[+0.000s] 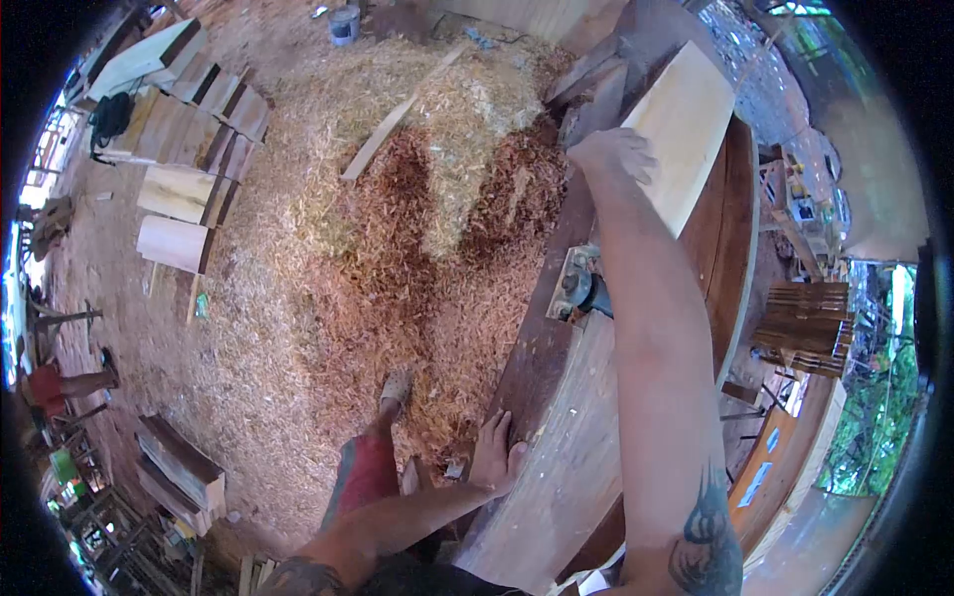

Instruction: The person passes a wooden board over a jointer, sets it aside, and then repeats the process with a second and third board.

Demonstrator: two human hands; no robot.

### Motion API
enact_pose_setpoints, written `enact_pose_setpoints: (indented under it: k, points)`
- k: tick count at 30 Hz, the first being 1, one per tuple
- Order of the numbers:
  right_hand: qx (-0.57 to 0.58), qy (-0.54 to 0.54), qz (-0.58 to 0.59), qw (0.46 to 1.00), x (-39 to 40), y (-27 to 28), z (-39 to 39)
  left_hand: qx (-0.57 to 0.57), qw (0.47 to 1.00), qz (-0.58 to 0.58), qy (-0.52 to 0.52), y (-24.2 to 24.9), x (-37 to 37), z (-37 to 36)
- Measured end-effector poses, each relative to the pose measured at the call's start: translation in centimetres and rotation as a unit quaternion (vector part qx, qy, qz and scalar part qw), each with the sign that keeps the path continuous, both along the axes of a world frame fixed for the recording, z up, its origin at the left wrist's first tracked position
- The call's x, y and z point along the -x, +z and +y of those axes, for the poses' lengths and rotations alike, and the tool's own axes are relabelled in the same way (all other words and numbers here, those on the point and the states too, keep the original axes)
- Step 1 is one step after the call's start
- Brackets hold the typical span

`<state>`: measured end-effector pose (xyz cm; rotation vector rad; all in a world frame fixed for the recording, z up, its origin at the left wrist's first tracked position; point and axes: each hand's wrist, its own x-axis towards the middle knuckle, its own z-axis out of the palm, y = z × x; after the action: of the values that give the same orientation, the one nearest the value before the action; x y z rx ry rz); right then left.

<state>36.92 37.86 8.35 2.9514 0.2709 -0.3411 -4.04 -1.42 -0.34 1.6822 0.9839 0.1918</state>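
Note:
My right hand (616, 154) lies with its fingers spread on the near left edge of a pale wooden board (686, 129), which rests at the far end of the workbench. My left hand (494, 455) presses its outstretched fingers on the dark edge of the workbench (537, 372), near my body. Between the two hands, a metal machine part (573, 283) with a blue-grey body is set into the bench top, partly behind my right forearm. A long light-brown plank surface (556, 447) runs along the bench from there towards me.
Wood shavings (397, 228) cover the floor left of the bench, with a loose strip (397, 119) on them. Stacked boards (179, 139) stand at far left, more boards (184, 467) at lower left. A bucket (344, 26) sits at the back. Another person's leg (84, 385) shows at left.

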Motion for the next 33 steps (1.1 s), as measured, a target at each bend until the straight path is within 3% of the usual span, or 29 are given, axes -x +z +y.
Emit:
enact_pose_setpoints:
  k: [2, 6, 8, 11, 17, 21, 23, 26, 29, 32, 33]
  points:
    - [0.001, -0.001, 0.005, 1.000, 1.1, 1.2, 0.5, -0.026, 1.000, -0.007, -0.001, -1.0, 0.0, 0.0]
    - [0.023, 0.028, -0.027, 0.999, -1.4, -3.3, 1.1, 0.001, 1.000, -0.005, 0.004, -0.6, 0.2, 0.0]
    - [0.003, -0.007, -0.032, 0.999, 0.8, -0.5, 1.0, -0.002, 1.000, -0.001, -0.002, -0.8, -0.1, 0.4]
    - [0.055, 0.024, -0.014, 0.998, 0.2, -0.6, 1.0, -0.022, 1.000, 0.007, -0.011, -1.5, 0.0, -0.3]
    - [0.034, 0.059, -0.038, 0.997, -0.3, 2.3, -1.2, -0.033, 0.999, -0.012, 0.010, -1.0, -0.2, 0.0]
    - [-0.152, 0.175, -0.060, 0.971, -4.0, 9.1, -8.2, -0.034, 0.999, 0.004, 0.003, -0.8, -0.2, 0.2]
    - [-0.222, 0.091, -0.021, 0.971, -5.9, 11.8, -13.1, -0.006, 1.000, 0.016, -0.010, -0.3, 0.0, 0.3]
    - [-0.354, 0.086, 0.040, 0.930, -8.4, 11.7, -19.5, 0.005, 1.000, 0.024, -0.009, 0.2, -0.1, 0.6]
    - [-0.498, 0.092, 0.096, 0.857, -11.3, 9.6, -24.0, 0.009, 1.000, 0.016, 0.001, 0.2, 0.0, 0.5]
    - [-0.517, 0.065, 0.087, 0.849, -10.4, 10.7, -24.7, 0.013, 1.000, 0.015, -0.004, 0.3, -0.2, 0.9]
    - [-0.476, 0.050, 0.115, 0.871, -9.9, 11.6, -24.2, 0.008, 1.000, 0.009, -0.002, 0.1, -0.1, 0.7]
